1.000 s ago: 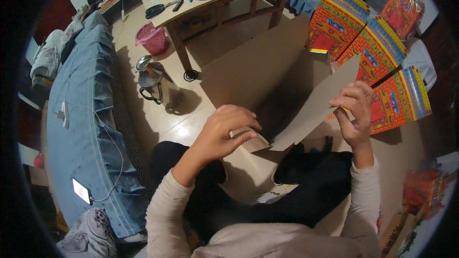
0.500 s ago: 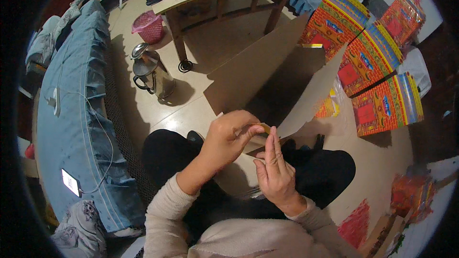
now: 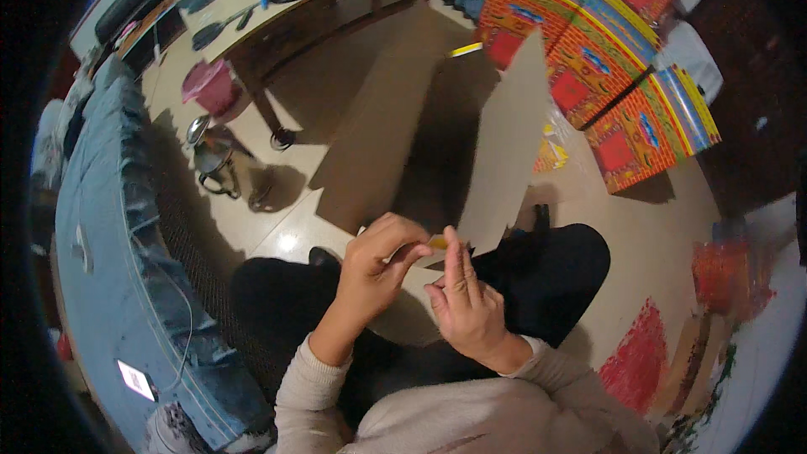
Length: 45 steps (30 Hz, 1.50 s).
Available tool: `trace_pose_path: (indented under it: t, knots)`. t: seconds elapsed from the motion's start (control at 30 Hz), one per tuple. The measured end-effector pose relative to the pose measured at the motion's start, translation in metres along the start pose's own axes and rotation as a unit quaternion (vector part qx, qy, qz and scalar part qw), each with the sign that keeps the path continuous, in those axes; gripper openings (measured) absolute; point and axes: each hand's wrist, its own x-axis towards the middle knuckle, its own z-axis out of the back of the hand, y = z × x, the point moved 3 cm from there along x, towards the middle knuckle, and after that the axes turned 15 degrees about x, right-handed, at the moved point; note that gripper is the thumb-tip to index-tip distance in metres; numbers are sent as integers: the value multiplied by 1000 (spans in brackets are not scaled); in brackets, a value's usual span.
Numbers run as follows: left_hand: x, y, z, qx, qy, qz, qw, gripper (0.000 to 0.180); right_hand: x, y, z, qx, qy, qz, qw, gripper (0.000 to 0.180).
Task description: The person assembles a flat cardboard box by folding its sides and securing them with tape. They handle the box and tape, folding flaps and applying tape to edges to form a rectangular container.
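My left hand (image 3: 377, 262) pinches a small yellow strip (image 3: 438, 242) between thumb and forefinger. Facing it, my right hand (image 3: 471, 307) has its long fingers straight and pressed together, their tips at the strip's other end, with the thumb held lower. The strip is mostly covered by fingers, so I cannot tell its exact kind. Just beyond both hands, between my knees, stands a large brown cardboard box (image 3: 504, 139) with raised side flaps and a dark inside. The hands are above its near end.
Red and yellow brick-patterned boxes (image 3: 601, 63) stand at the far right. Beyond the cardboard box is a wooden table (image 3: 336, 4). On the left are a metal jug (image 3: 220, 160), a pink basket (image 3: 210, 87) and a blue-covered couch (image 3: 97, 227) with a lit phone (image 3: 136, 380).
The whole view has swung, shifting the surroundings left and turning the box more lengthwise. Both hands appear slightly lower and further left, with the yellow strip still between them.
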Motion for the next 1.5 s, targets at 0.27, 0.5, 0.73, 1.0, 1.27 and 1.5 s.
trace_pose_path:
  t: [0.27, 0.5, 0.73, 1.0, 1.27, 1.5]
  knots:
    - [-14, 12, -4, -57, -2, 22, 998, 16, 2, 7, 10, 30, -11, -13, 999, 63]
    - [-13, 1, -23, -96, 10, 74, 993, 22, -2, -11, 16, 45, -63, 7, 997, 67]
    - [-11, 3, -12, -22, 32, 9, 999, 15, 1, -9, 10, 55, -26, -40, 997, 66]
    - [-6, -6, -14, -47, 34, 4, 998, 13, -4, -15, 8, 146, -22, -109, 983, 38]
    - [-15, -8, -18, -54, 31, 18, 998, 22, 6, -2, 5, 131, -49, -105, 985, 20]
    - [-33, -20, -12, 170, -211, -93, 958, 32, 6, -4, 5, 184, -52, -125, 974, 16]
